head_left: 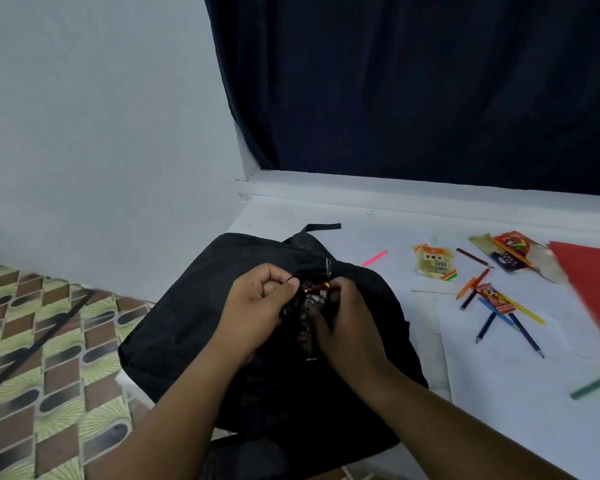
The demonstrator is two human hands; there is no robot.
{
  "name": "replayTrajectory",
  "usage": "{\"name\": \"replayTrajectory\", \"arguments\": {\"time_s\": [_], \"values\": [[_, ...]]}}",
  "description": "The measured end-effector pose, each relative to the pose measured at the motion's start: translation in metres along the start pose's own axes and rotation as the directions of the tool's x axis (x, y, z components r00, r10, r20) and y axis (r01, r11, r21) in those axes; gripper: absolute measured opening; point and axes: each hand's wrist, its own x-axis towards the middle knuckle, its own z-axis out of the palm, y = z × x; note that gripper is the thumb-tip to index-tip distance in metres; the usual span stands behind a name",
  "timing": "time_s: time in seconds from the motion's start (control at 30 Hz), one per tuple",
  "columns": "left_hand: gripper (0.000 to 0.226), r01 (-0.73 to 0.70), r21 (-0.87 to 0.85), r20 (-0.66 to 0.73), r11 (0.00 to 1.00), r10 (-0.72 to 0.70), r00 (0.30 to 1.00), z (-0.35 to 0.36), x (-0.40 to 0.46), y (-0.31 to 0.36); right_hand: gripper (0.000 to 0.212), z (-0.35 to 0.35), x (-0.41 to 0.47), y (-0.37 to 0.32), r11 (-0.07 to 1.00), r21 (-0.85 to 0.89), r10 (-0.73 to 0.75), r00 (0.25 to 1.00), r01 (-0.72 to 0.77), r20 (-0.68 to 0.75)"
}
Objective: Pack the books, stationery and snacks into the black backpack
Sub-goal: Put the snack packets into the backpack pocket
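While the white table sits by a dark curtain, your left hand pinches the black backpack open and your right hand holds a snack packet in its opening.

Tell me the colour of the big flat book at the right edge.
Red book, seen in the head view.

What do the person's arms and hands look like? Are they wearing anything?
Both arms are bare as far as the picture shows, with no sleeves in view. The left hand and right hand wear no gloves, and I see no rings, watch or bracelets.
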Motion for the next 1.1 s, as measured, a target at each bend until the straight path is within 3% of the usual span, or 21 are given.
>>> {"name": "replayTrajectory", "arguments": {"time_s": [0.07,0.17,0.27,0.33,0.53,0.6,0.67,0.7,0.77,0.8,0.93,1.1], "values": [[0.013,0.007,-0.009,0.014,1.0,-0.007,1.0,-0.001,-0.001,0.002,0.033,0.0,-0.005,0.004,0.98,-0.126,-0.15,0.987,0.156,0.053],[0.015,0.003,-0.001,0.035,1.0,-0.003,0.999,-0.002,-0.001,0.005,0.024,0.001,-0.006,0.009,0.872,-0.296,-0.305,0.906,0.389,0.293],[0.016,0.003,0.002,0.037,1.0,-0.003,0.999,0.0,-0.002,0.003,0.04,0.006,-0.002,0.012,0.812,-0.324,-0.328,0.838,0.486,0.436],[0.016,0.01,0.003,0.032,1.0,-0.01,0.999,0.001,-0.001,0.003,0.037,0.012,0.004,0.014,0.801,-0.31,-0.335,0.813,0.512,0.477],[0.015,0.028,0.014,0.045,1.0,-0.029,0.999,0.007,-0.001,0.0,0.032,0.021,0.02,0.013,0.797,-0.455,-0.199,0.883,0.398,0.424],[0.014,0.027,0.042,0.011,0.999,-0.027,1.0,0.01,-0.001,-0.003,0.03,0.021,0.02,0.018,0.81,-0.412,-0.264,0.887,0.417,0.379],[0.015,-0.027,0.19,-0.046,0.981,0.037,0.998,0.012,-0.001,-0.008,0.028,0.017,0.017,0.026,0.846,-0.292,-0.343,0.875,0.446,0.341],[0.017,-0.087,0.344,-0.091,0.935,0.125,0.988,0.013,-0.001,-0.012,0.028,0.013,0.015,0.031,0.868,-0.22,-0.365,0.872,0.445,0.326],[0.012,-0.187,0.674,-0.139,0.715,0.371,0.918,0.017,-0.001,-0.02,0.027,0.001,0.01,0.04,0.891,-0.114,-0.396,0.873,0.441,0.284],[0.008,-0.186,0.744,-0.141,0.642,0.422,0.896,0.02,0.0,-0.025,0.026,-0.007,0.01,0.044,0.897,-0.089,-0.398,0.879,0.433,0.262],[0.015,-0.102,0.808,-0.088,0.58,0.29,0.953,0.035,0.009,-0.052,0.018,-0.042,0.017,0.064,0.925,-0.055,-0.369,0.923,0.376,0.105],[0.043,-0.084,0.942,-0.003,0.326,0.257,0.966,0.046,0.012,-0.075,0.018,-0.082,0.045,0.097,0.947,-0.087,-0.314,0.949,0.31,-0.035]]}}
